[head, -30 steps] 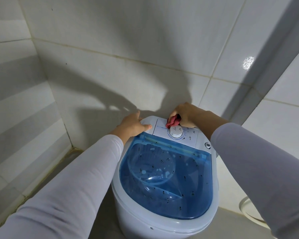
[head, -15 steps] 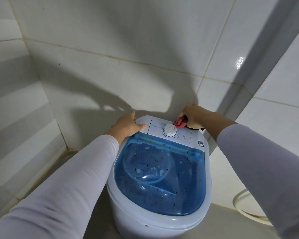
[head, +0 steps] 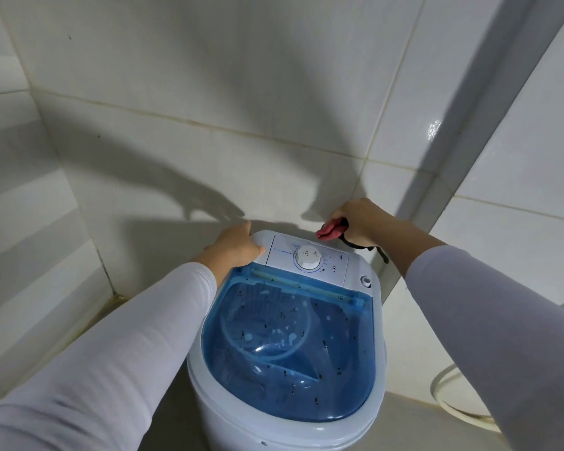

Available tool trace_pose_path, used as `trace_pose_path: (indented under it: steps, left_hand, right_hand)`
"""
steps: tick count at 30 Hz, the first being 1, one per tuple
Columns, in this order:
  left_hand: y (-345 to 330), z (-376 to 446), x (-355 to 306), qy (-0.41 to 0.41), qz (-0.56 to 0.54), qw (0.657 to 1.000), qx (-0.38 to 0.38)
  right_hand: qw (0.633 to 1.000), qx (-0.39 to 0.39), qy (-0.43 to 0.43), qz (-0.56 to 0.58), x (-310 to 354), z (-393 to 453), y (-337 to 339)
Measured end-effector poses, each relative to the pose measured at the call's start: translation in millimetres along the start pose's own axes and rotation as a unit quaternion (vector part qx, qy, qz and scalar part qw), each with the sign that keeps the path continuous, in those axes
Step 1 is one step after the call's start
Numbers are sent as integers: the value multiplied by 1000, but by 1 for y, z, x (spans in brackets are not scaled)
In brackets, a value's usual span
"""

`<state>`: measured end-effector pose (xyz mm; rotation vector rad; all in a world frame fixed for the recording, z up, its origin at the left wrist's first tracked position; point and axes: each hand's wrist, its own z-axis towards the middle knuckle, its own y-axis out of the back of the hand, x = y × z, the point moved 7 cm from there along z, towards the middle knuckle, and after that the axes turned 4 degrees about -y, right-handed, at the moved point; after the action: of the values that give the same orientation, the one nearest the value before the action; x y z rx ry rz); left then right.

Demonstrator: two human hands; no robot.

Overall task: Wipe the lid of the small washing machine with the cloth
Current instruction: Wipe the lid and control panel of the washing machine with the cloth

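Observation:
A small white washing machine (head: 284, 431) stands in a tiled corner. Its clear blue lid (head: 293, 356) is shut and speckled with dark spots. Behind the lid lies a white control panel (head: 280, 255) with a round dial (head: 307, 257). My left hand (head: 233, 245) rests on the machine's back left corner, fingers curled over the rim. My right hand (head: 360, 222) grips a bunched red cloth (head: 331, 230) at the back right edge of the machine, just off the panel. A black cord (head: 367, 247) hangs below that hand.
White tiled walls close in behind and to the left. A pale vertical pipe (head: 437, 177) runs up the right wall corner. A white hose (head: 450, 408) loops on the floor at the right.
My right hand has carried the red cloth from beside the dial to the right, to the back right edge of the machine. My left hand has stayed on the back left corner.

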<state>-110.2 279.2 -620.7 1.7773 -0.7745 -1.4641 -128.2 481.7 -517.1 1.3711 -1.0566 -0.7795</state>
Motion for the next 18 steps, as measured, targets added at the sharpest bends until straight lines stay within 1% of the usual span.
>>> trace_pose_path:
  steps: [3, 6, 10, 15, 18]
  left_hand:
    - [2, 0, -3, -19, -2, 1000, -6]
    - [4, 0, -9, -36, -22, 999, -5]
    - [-2, 5, -14, -41, 3, 999, 1]
    - [-3, 4, -10, -29, 14, 999, -28]
    - [-2, 3, -10, -30, 19, 999, -32]
  right_hand:
    - [1000, 19, 16, 11, 9, 1, -11]
    - [999, 40, 16, -7, 9, 4, -26]
    - [999, 37, 12, -4, 5, 2, -31]
    - [1000, 25, -4, -15, 3, -5, -32]
    - [999, 18, -20, -34, 2, -11, -32]
